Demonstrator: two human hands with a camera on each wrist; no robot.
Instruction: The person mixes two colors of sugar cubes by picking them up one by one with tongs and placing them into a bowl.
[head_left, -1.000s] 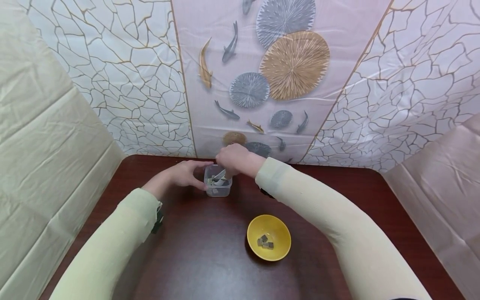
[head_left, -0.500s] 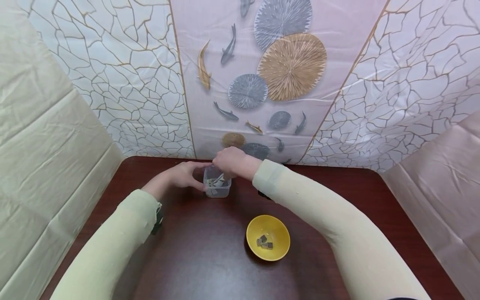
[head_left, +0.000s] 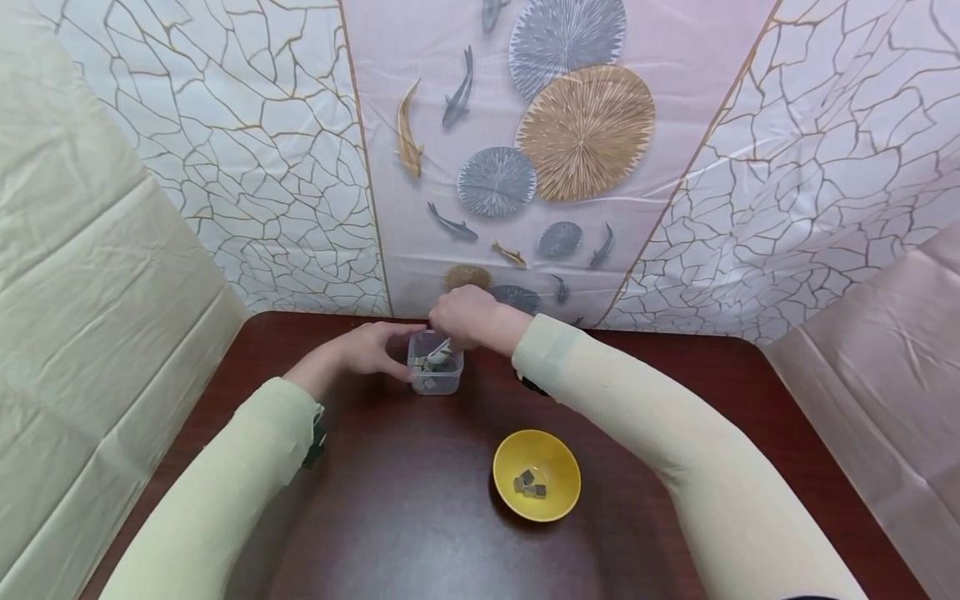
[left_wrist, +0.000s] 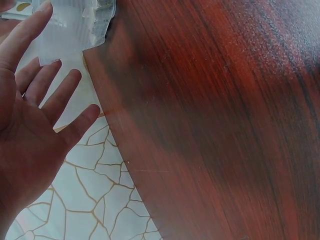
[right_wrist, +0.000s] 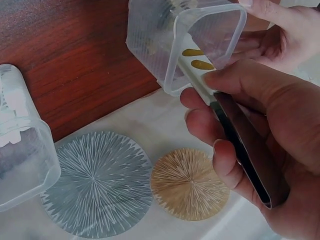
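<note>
At the back of the table stands a clear square plastic container (head_left: pixel 437 382) with small greyish cubes (head_left: pixel 429 364) inside. My left hand (head_left: pixel 369 348) spans its left side, thumb at the near corner and index finger at the far one; the other fingers stretch out loosely in the left wrist view. My right hand (right_wrist: pixel 280 110) grips metal tongs (right_wrist: pixel 250 150) with pale, slotted ends that reach into the container. Whether the tips pinch a cube, I cannot tell. A yellow bowl (head_left: pixel 562 454) nearer the front right holds several similar cubes (head_left: pixel 529 485).
A second clear container (right_wrist: pixel 47 150) with white pieces in it shows at the left of the right wrist view; in the head view the right arm hides it. Patterned cloth (head_left: pixel 300 150) hangs right behind the table's (head_left: pixel 420 517) back edge.
The right hand dipped slightly half a second ago and has risen a little since, shifting the tongs' ends within the container. Left hand, container and bowl stay in place.
</note>
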